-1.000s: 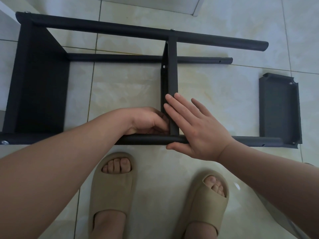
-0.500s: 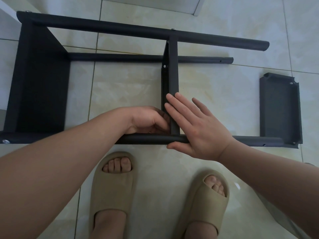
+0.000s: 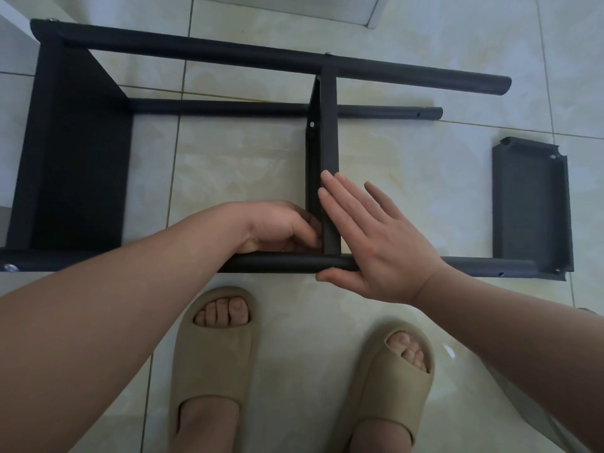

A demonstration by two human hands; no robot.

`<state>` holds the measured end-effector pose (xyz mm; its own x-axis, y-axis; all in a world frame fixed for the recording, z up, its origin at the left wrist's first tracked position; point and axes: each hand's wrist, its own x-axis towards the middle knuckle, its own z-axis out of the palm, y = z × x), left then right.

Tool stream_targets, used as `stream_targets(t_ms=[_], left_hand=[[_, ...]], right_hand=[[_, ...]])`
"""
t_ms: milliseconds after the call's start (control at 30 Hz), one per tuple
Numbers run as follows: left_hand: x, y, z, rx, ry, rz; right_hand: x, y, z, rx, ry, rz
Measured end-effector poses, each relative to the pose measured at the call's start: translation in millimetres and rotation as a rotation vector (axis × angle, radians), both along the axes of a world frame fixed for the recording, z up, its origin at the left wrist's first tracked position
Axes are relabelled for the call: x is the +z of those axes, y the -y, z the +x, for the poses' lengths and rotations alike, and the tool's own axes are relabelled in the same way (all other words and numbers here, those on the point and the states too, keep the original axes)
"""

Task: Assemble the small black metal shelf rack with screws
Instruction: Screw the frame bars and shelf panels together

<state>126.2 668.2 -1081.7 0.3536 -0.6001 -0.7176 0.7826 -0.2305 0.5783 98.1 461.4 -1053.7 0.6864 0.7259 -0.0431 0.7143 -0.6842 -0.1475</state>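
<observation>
– Lying where, the rack (image 3: 196,50)?

– On its side on the tiled floor (image 3: 235,165), just beyond a pair of tan slippers (image 3: 215,351). Long black poles run left to right. A wide end shelf (image 3: 75,158) joins them on the left, and a narrow middle shelf (image 3: 328,132) stands on edge between the far pole and the near pole (image 3: 287,262).

– And the hands?

– Both are at the corner where the middle shelf meets the near pole. The right hand (image 3: 376,243) is spread flat, with straight fingers laid against the right face of that shelf. Its palm lies over the pole and its thumb runs along the pole's near side. It grips nothing.

– The left?

– The left hand (image 3: 281,228) comes in from the other side with its fingers curled and tucked against the shelf's left face, just above the pole. The fingertips are hidden in the corner, so I cannot tell whether they pinch anything.

– Any screws?

– One silver screw head (image 3: 9,267) shows at the left end of the near pole. Another sits on the far pole above the middle shelf.

– Spare parts?

– A loose shelf (image 3: 532,204) lies flat on the floor to the right, well apart from the hands. Its near edge is by the right end of the near pole, but I cannot tell whether they touch.
</observation>
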Motion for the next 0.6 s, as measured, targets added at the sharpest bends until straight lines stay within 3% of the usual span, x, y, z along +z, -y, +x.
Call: stream_targets(t_ms=[233,600], left_hand=[[3.2,3.3,-0.8,-0.065,0.051,0.111],[2.9,0.4,0.6,0.009,-0.029,-0.036]], right_hand=[[-0.4,0.2,0.2,-0.023,-0.017,0.018],[-1.0,0.4,0.1,-0.023,-0.020,0.034]])
